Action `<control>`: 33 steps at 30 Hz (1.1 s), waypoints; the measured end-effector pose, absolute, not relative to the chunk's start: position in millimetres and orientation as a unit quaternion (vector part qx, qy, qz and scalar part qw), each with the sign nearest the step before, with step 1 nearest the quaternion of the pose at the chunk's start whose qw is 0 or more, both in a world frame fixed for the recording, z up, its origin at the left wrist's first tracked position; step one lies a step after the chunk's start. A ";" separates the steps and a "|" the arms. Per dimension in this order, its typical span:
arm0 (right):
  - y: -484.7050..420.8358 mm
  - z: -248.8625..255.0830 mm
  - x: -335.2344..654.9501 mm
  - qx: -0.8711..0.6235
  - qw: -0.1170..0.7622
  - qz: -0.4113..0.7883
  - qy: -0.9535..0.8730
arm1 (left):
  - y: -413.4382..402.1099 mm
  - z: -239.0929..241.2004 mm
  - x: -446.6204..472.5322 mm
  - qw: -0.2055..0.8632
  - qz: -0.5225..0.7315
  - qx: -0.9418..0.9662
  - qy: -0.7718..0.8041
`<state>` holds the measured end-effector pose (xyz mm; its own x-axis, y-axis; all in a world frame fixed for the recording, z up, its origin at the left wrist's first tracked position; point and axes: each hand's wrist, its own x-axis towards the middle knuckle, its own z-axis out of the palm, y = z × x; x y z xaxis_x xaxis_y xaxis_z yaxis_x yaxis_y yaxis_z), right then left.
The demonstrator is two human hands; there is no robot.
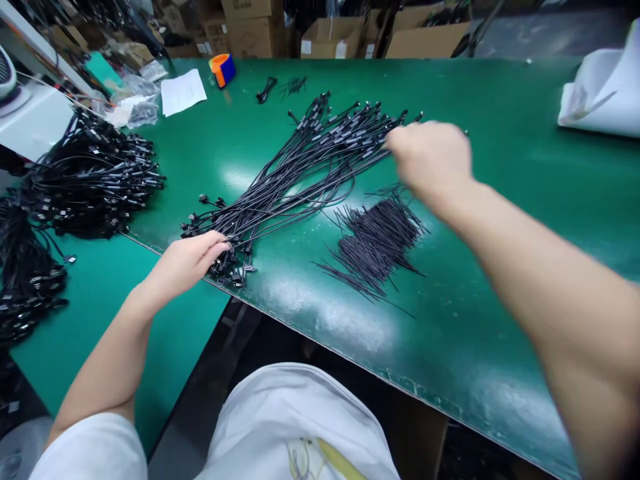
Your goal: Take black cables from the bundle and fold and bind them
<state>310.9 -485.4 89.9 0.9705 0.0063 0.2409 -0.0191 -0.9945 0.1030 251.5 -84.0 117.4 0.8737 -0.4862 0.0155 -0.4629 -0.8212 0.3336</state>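
Observation:
A loose bundle of black cables (290, 180) lies slantwise across the green table, with small plugs at both ends. My left hand (187, 260) is closed in a pinch on a cable end, beside the plugs at the bundle's near left. At the far right end, my right hand (434, 157) is closed like a fist, its fingertips turned away from view. A black cable runs up to it, apparently held there. Below the bundle sits a heap of short, thin black ties (383, 240).
Further piles of black cables (95, 177) lie at the left. Toward the back are an orange and blue tape roll (223, 70), a paper sheet (183, 92) and a small coiled cable (267, 89). White wrapping (603, 93) sits at the right; cardboard boxes (255, 30) stand behind the table.

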 end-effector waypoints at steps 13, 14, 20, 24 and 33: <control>-495.8 76.8 132.4 0.985 0.096 0.101 0.106 | -72.7 66.4 223.6 0.717 -0.230 0.654 -0.071; -472.7 74.3 109.3 0.973 0.043 0.115 0.194 | -90.0 65.3 216.1 0.706 -0.245 0.659 -0.087; -411.1 98.6 58.6 0.960 -0.036 0.155 0.232 | -181.3 62.2 155.2 0.613 -0.347 0.640 -0.306; -442.2 97.5 66.1 0.987 0.013 0.108 0.118 | -189.5 61.7 136.5 0.653 -0.484 0.538 -0.225; -491.4 55.3 48.8 0.991 -0.087 0.084 0.049 | -160.9 67.5 149.7 0.729 -0.486 0.472 -0.092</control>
<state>48.8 -491.4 55.3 0.9809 0.0831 0.1759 0.1125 -0.9801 -0.1639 149.7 -160.9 67.5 0.5103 -0.7959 -0.3257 0.6231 0.0811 0.7780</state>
